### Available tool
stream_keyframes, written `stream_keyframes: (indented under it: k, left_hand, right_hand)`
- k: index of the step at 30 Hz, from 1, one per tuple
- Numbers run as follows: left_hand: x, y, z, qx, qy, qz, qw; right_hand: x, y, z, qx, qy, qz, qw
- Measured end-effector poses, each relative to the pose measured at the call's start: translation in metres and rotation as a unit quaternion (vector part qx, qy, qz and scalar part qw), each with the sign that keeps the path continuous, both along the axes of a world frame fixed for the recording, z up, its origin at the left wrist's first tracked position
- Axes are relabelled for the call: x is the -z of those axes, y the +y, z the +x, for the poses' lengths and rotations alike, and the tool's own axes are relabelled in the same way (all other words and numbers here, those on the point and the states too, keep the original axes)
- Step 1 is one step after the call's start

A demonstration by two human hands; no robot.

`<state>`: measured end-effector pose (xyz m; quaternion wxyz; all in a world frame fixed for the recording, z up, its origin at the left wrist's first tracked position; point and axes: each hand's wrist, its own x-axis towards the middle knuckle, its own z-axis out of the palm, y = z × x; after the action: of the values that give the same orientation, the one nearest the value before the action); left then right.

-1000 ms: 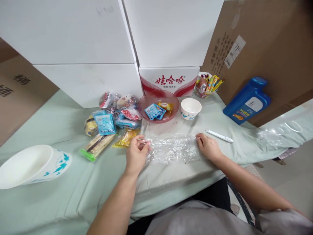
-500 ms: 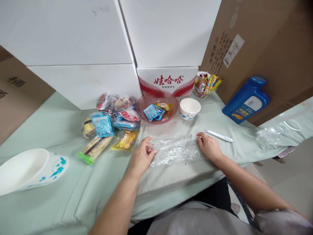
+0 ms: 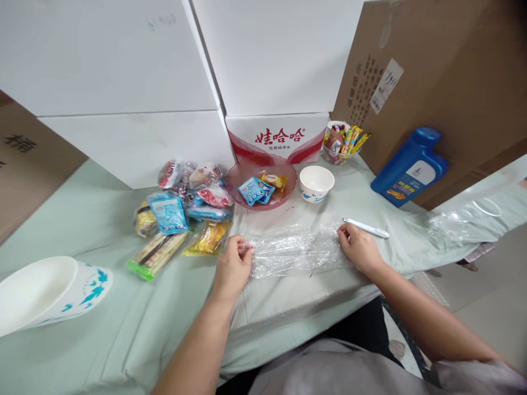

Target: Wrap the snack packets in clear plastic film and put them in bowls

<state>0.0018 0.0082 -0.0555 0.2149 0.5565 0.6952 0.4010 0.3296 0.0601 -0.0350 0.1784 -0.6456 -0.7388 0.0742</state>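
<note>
A crumpled sheet of clear plastic wrap (image 3: 294, 251) lies stretched on the pale green tablecloth (image 3: 296, 307) in front of me. My left hand (image 3: 231, 268) pinches its left end with closed fingers. My right hand (image 3: 359, 249) grips its right end, fingers curled. A white pen (image 3: 366, 228) lies just beyond my right hand. Behind the wrap stands a pink glass bowl (image 3: 284, 195) holding a few snack packets.
A heap of snack packets (image 3: 181, 214) lies at the left. A small white paper bowl (image 3: 316, 182), a cup of candy sticks (image 3: 341, 144) and a blue bottle (image 3: 409, 168) stand behind. A large white bowl (image 3: 45, 291) lies on its side. White and brown boxes wall the back.
My left hand has closed into a pinch on the wrap's left end, and both hands have pulled the sheet a little wider and flatter.
</note>
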Motion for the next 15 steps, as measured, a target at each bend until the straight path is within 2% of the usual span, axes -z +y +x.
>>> stream_keyframes:
  k: [3,7,15]
  left_hand:
    - [-0.0019,-0.0007,0.0011,-0.009,0.017,0.009,1.0]
    - [-0.0033,-0.0006,0.0006,0.015,0.049,0.012,0.999]
    - [0.0058,0.0023,-0.0036,0.042,0.089,0.055,0.994]
  right_hand:
    - [0.0007,-0.0022,0.0035,-0.005,0.045,0.017,0.999]
    - [0.001,-0.0025,0.0034,0.005,0.079,0.031,0.996]
    - [0.0069,-0.0005,0.0054,-0.026,0.071,0.06,0.995]
